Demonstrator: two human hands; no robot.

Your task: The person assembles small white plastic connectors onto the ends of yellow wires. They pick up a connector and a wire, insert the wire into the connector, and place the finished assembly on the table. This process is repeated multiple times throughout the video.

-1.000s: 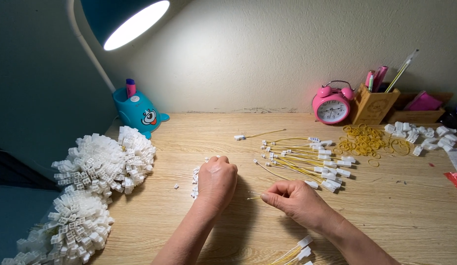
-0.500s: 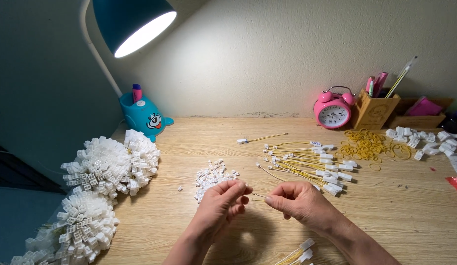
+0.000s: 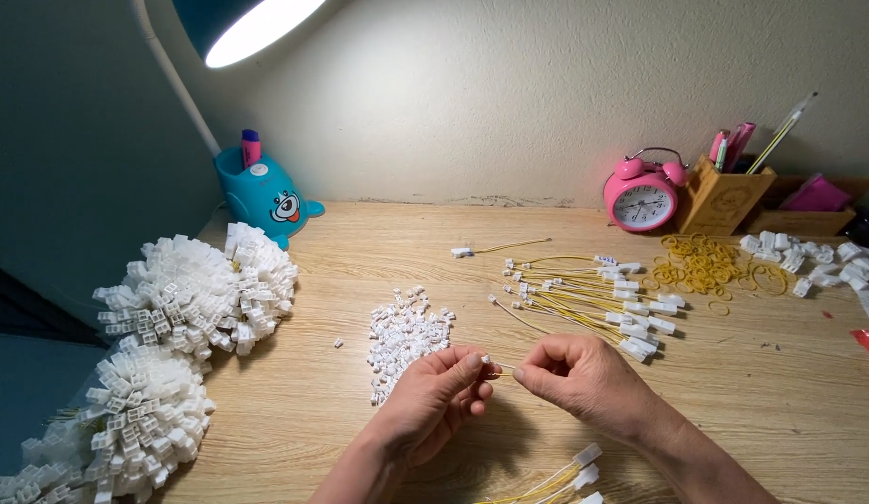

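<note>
Head view: the left hand (image 3: 433, 392) pinches a small white connector (image 3: 486, 359). The right hand (image 3: 584, 373) pinches a yellow wire (image 3: 503, 369) lying crosswise between both hands, its tip touching the connector.

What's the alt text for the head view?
Left hand and right hand pinch a small white connector on a yellow wire above a wooden desk, between a pile of white connectors and a bunch of yellow wires.
</note>
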